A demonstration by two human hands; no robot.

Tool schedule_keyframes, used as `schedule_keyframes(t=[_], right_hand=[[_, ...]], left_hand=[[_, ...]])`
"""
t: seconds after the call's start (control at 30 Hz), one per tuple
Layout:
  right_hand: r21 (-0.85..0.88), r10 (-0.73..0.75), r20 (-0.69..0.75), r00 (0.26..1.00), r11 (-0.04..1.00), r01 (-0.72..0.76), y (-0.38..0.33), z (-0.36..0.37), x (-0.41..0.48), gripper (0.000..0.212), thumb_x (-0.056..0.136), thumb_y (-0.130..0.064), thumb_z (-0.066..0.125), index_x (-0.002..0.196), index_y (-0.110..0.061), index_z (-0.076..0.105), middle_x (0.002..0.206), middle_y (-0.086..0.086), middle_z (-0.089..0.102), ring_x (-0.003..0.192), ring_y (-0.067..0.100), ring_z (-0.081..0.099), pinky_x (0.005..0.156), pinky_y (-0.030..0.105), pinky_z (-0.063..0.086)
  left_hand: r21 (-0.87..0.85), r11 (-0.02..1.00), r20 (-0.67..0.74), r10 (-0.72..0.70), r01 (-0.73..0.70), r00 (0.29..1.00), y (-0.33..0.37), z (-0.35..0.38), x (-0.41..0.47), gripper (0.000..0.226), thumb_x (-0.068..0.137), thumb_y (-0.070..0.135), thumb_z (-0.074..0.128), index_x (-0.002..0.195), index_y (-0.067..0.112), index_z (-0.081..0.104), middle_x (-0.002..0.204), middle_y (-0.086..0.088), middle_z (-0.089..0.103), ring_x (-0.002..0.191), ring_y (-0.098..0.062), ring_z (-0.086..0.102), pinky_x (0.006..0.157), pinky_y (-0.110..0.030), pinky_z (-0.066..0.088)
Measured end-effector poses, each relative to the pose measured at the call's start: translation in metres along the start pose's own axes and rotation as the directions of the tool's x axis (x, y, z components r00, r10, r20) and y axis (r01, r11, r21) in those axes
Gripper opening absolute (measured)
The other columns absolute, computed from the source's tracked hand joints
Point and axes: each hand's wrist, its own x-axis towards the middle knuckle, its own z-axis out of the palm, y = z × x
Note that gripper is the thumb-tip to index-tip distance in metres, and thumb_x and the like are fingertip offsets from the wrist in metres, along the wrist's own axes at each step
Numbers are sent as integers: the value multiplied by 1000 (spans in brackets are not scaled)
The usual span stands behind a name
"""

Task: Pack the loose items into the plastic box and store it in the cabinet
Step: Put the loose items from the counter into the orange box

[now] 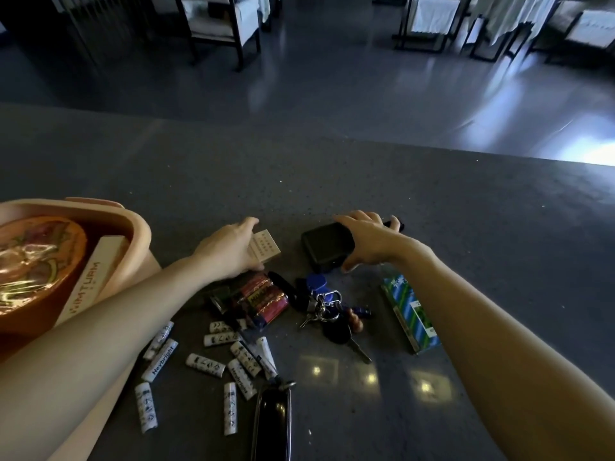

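Mid-counter, left hand (226,251) grips small beige carton (266,247); right hand's (369,242) curled fingers span black case (322,247). Both rigid, likely light: hold opposite edges. Pink plastic box (139,227) sits left.

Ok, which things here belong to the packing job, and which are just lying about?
Job: plastic box; left hand gripping beige carton; right hand gripping black case; batteries; key bunch; red packets; green-blue carton; black pouch.
Just there: chairs; floor.
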Motion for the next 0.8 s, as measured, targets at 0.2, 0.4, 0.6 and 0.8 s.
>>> schedule_keyframes(t=[0.2, 0.4, 0.6, 0.8], right_hand=[[60, -17, -148, 989, 998, 26, 1, 5, -13, 77, 61, -50, 76, 127, -36, 39, 122, 1, 35, 108, 24, 24, 92, 43, 25], [66, -6, -252, 968, 998, 24, -21, -21, -44, 73, 61, -53, 75, 124, -34, 42, 108, -2, 32, 99, 19, 21, 84, 39, 27], [72, -87, -318, 944, 991, 116, -77, -51, -67, 76, 60, -56, 74, 125, -31, 42, 107, -3, 30, 99, 18, 21, 83, 36, 26], [105, -152, -274, 950, 977, 187, -163, -50, -82, 77, 60, -56, 74, 126, -30, 43, 107, -3, 32, 101, 19, 23, 86, 36, 29]], left_hand=[[-62, 997, -69, 38, -43, 997, 13, -13, -4, 87, 69, 28, 78, 139, 16, 27, 132, -5, 52, 113, -24, 54, 89, -38, 48], [-111, 984, -187, 113, -136, 976, 17, -49, -28, 85, 69, 30, 77, 138, 14, 30, 130, -4, 54, 108, -21, 56, 81, -27, 43], [-172, 968, -348, 114, -183, 930, -1, -87, -70, 84, 69, 31, 77, 138, 14, 33, 129, -4, 56, 111, -22, 55, 83, -27, 39], [-197, 967, -416, 69, -164, 907, -55, -122, -110, 87, 66, 34, 78, 139, 16, 32, 131, -2, 54, 114, -21, 53, 87, -28, 36]])
